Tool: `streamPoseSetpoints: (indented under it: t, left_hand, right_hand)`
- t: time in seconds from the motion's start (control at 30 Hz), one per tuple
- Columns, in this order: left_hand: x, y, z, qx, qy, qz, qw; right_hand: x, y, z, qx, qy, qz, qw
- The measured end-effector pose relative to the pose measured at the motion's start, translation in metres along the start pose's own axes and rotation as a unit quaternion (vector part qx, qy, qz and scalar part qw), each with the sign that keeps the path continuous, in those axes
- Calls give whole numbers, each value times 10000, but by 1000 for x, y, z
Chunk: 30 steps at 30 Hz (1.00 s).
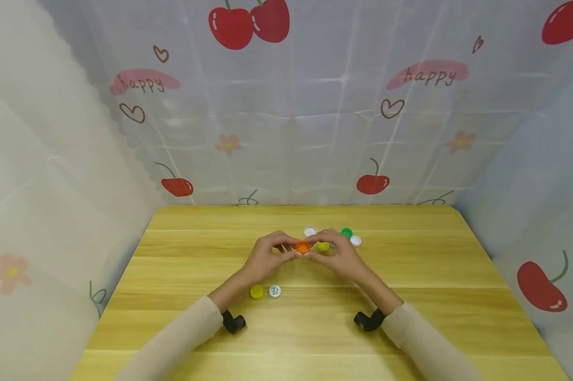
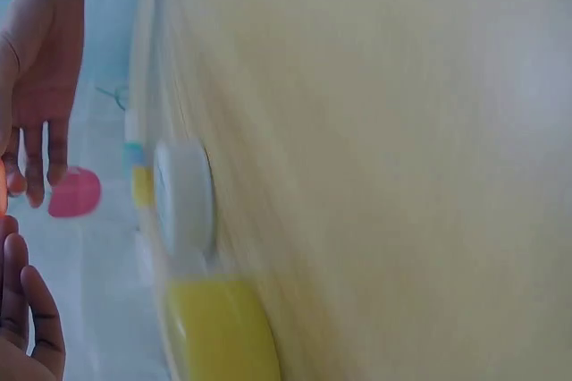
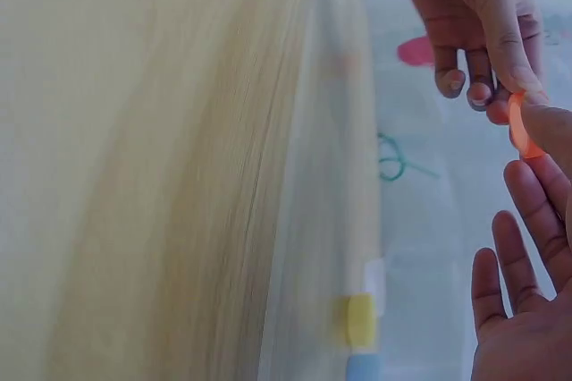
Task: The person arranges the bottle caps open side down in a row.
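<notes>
Both hands meet over the middle of the table, with a small orange cap (image 1: 303,247) between them. My left hand (image 1: 266,256) pinches its left side between thumb and fingertips, and my right hand (image 1: 338,258) grips the right side the same way. The cap's hollow inside faces the head camera. In the right wrist view the orange cap (image 3: 521,126) is tilted on edge and partly covered by a thumb. Only a sliver of it shows at the edge of the left wrist view. The other fingers of both hands are spread away from it.
A yellow cap (image 1: 257,292) and a white patterned cap (image 1: 274,291) lie nearer, below the left hand. Behind the right hand are a white cap (image 1: 310,231), a yellow one (image 1: 323,246), a green one (image 1: 347,233) and another white one (image 1: 355,241). A printed curtain (image 1: 291,159) hangs behind the table.
</notes>
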<state>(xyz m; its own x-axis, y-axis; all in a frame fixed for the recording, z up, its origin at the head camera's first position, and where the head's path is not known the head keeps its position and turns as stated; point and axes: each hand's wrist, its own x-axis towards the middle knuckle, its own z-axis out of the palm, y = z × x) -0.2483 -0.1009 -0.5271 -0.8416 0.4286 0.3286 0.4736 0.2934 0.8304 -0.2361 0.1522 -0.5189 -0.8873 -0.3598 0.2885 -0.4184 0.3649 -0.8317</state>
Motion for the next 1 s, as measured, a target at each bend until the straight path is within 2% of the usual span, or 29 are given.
streamPoseSetpoints:
  t: [0.1,0.23,0.37,0.57,0.63,0.73,0.87,0.93,1.0]
  left_hand:
    - [-15,12,4,-252,179,276,9991]
    - [-32,26,7,-494,317,482,9971]
    - [-40,34,7,-494,363,407,9973]
    - [-44,37,5,-518,280,261,9979]
    - [-45,37,3,-758,73,51,9971]
    - [-45,39,0,-1383,-321,-492,9886]
    - [-45,39,-4,-2079,-774,-1383,9652]
    - [-45,38,-5,-2186,-950,-1693,9563]
    - [-46,37,-6,-2273,-1091,-1864,9496]
  right_hand:
    - [-16,-10,2,253,115,-112,9996]
    - [-29,-20,4,434,218,-543,9973]
    - [-34,-24,8,598,259,-819,9945]
    - [-36,-23,14,719,307,-914,9927]
    - [-37,-22,15,748,315,-921,9924]
    - [-40,-21,16,780,322,-1046,9909]
    - [-44,-19,14,727,239,-1193,9899]
    - [-45,-19,14,671,160,-1207,9903]
    - [-46,-20,13,638,76,-1222,9904]
